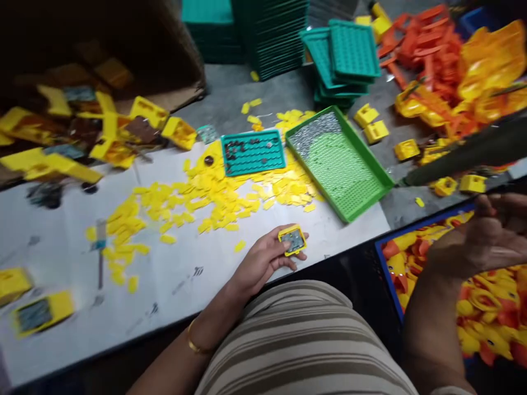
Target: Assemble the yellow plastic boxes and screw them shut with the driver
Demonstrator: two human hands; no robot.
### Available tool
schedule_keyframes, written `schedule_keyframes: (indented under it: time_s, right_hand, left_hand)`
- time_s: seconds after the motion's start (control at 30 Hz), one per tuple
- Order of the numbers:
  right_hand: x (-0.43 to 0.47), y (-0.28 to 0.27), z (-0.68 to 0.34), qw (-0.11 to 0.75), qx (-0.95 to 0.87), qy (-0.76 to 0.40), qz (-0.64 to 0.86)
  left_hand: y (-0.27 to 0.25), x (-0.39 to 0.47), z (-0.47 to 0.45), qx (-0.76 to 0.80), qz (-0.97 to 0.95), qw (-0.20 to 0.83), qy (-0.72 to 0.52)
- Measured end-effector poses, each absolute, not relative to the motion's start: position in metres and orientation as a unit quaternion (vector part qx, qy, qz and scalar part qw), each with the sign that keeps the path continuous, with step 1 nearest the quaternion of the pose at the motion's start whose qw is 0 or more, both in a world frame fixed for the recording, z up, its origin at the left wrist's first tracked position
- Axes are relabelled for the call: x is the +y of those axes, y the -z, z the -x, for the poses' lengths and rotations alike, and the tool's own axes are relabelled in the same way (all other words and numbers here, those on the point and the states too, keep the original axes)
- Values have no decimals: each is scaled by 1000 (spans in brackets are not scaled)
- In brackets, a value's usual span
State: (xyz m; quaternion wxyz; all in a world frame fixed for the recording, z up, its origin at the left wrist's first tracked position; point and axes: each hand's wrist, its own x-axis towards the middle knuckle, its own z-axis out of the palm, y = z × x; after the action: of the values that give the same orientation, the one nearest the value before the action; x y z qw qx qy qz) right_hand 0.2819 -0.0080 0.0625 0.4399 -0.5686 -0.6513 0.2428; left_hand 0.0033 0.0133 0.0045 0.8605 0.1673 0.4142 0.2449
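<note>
My left hand (pixel 263 258) holds a small yellow plastic case (pixel 304 235) over the table's front edge, thumb pressed on the grey circuit board (pixel 293 241) set in it. My right hand (pixel 489 236) is raised at the right edge of view, above a blue-rimmed crate; its fingers look apart and hold nothing I can see, though the picture is blurred there. In front of the left hand lie many loose yellow strips (pixel 222 203). A teal tray (pixel 253 153) with small dark parts rests on them. Beside it stands a green tray (pixel 349 170) with small silvery pieces, probably screws.
A blue-rimmed crate (pixel 387 274) of yellow and orange duck-like parts stands below the table at right. A long dark tool or rod (pixel 465 153) slants in from the right. Yellow cases (pixel 111 142) spill from a cardboard box (pixel 181 55). Teal trays (pixel 272 38) are stacked behind.
</note>
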Motion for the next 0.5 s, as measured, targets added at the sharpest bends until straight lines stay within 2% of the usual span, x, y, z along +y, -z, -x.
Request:
schedule_keyframes:
  time_s: [0.13, 0.33, 0.5]
  right_hand:
    - [29, -64, -318, 476, -629, -202, 581]
    - [70, -52, -359, 575, -609, -178, 517]
    - [96, -52, -353, 489, -631, -298, 524]
  left_hand:
    - [-7, 16, -16, 407, -171, 872, -212]
    - [-12, 21, -23, 414, -184, 871, -189]
    - [-16, 22, -32, 398, -203, 882, -150]
